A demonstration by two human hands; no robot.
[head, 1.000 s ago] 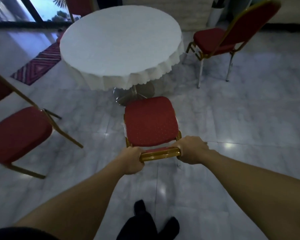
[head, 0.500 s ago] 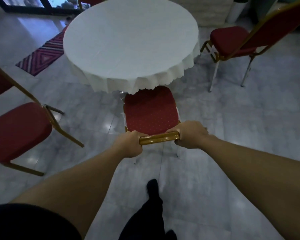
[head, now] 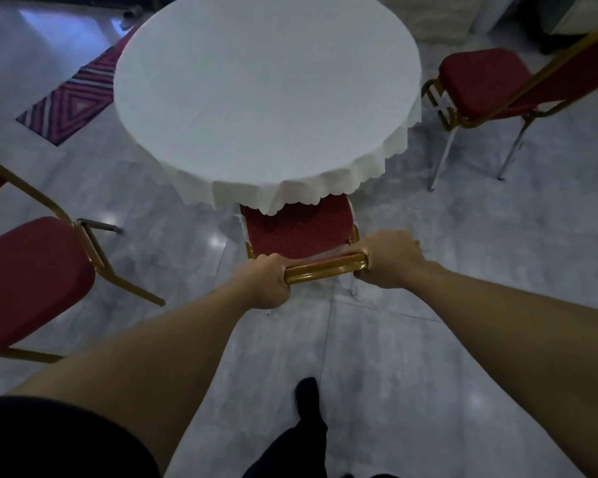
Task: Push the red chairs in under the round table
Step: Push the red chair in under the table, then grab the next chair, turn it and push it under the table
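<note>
1. My left hand [head: 268,284] and right hand [head: 387,258] are clamped on the middle chair [head: 299,229]'s glossy gold top rail [head: 325,269].
2. Its dotted red seat is partly under the round table [head: 266,94]'s scalloped white cloth.
3. Three red chairs visible: left chair [head: 28,277] and right chair [head: 491,84] stand clear of the table.

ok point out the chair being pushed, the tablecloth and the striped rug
chair being pushed [head: 299,229], head view, red seat
tablecloth [head: 266,94], head view, flat top
striped rug [head: 73,101], head view, patterned middle

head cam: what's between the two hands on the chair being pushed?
In the head view, only the chair's glossy gold top rail spans between the left hand and right hand; each grips one end, and the middle stretch is bare.
</note>
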